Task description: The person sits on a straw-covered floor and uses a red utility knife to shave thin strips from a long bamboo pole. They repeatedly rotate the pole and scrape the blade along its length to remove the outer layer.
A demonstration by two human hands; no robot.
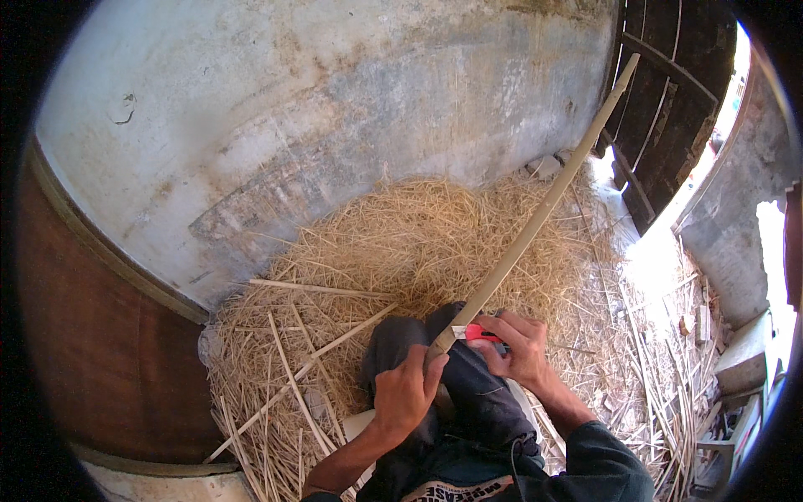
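Observation:
A long bamboo strip [539, 216] slants up and to the right from my lap toward the wooden door. Its near end is gripped by my left hand [406, 391], closed with the thumb along the strip. My right hand [520, 345] is closed around a red utility knife [483, 333]. The knife's blade meets the strip's right edge just beyond my left hand. Both hands are above my knees in dark trousers [481, 393].
Straw and shavings [418, 226] cover the floor up to the stained wall [351, 109]. Thin bamboo sticks [309, 364] lie at left, with more [657, 368] at right. A dark plank door [669, 100] stands at far right, and a brown panel [109, 335] at left.

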